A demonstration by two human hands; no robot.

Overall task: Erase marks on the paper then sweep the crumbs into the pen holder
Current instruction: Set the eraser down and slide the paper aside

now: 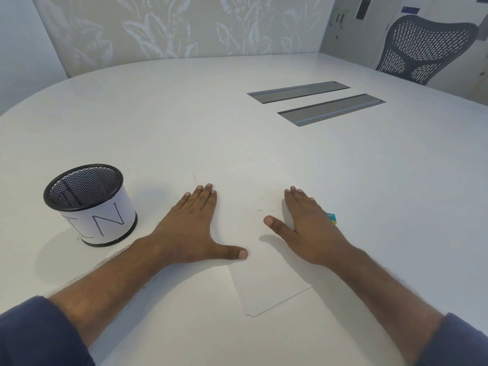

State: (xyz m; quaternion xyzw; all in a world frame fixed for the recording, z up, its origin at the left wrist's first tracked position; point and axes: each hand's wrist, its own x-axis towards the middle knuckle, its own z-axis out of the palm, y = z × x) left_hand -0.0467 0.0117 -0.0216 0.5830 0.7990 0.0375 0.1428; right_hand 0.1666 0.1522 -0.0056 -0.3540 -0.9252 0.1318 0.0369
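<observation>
On the white table, near its front edge, lies a sheet of white paper, turned at an angle so one corner points toward the person. Its surface looks almost blank, and a scatter of small dark crumbs sits on it between the two hands. The left hand rests flat, palm down, on the paper's left edge, fingers together and thumb spread wide, holding nothing. The right hand also lies flat with straight fingers and thumb out, empty. Just beside its outer edge peeks a small eraser with a blue and yellow wrapper. Well to the left stands a black mesh pen holder, wrapped in a white label with handwritten letters.
</observation>
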